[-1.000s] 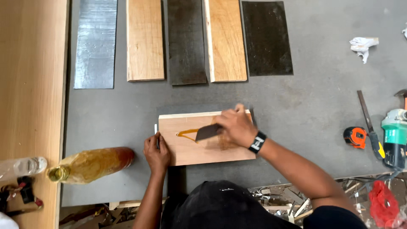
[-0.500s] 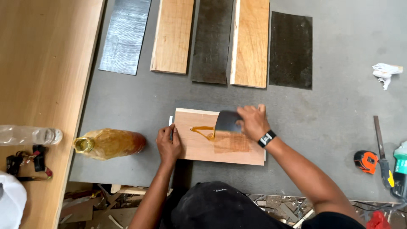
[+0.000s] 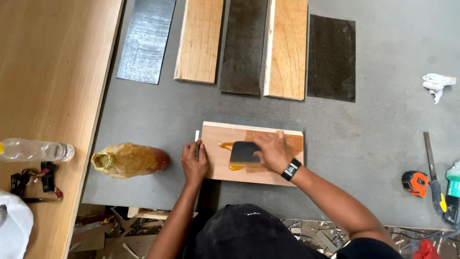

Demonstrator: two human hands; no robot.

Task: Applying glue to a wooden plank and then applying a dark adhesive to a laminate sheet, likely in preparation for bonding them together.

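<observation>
Right hand: grip clenched on a dark flat spreader, its blade laid on the pale wooden board, amid a streak of amber liquid. A black watch sits on that wrist.

Left hand: fingers pressed flat on the board's left end, pinning it; grip not wrapped round anything.

Board: lies near the front edge of the grey desk, its right part already darker and coated.

Handling note, as a judgement: keep the blade low and evenly pressed, draw the liquid along the grain toward the bare left end, and hold the board steady so it does not slide.

Count, outward:
- one amber-stained bottle lying on its side, left of the board
- five sample planks in a row at the far side: two pale wood, three dark
- one crumpled white rag
- one orange tape measure
- one clear plastic bottle on the large tan panel
</observation>
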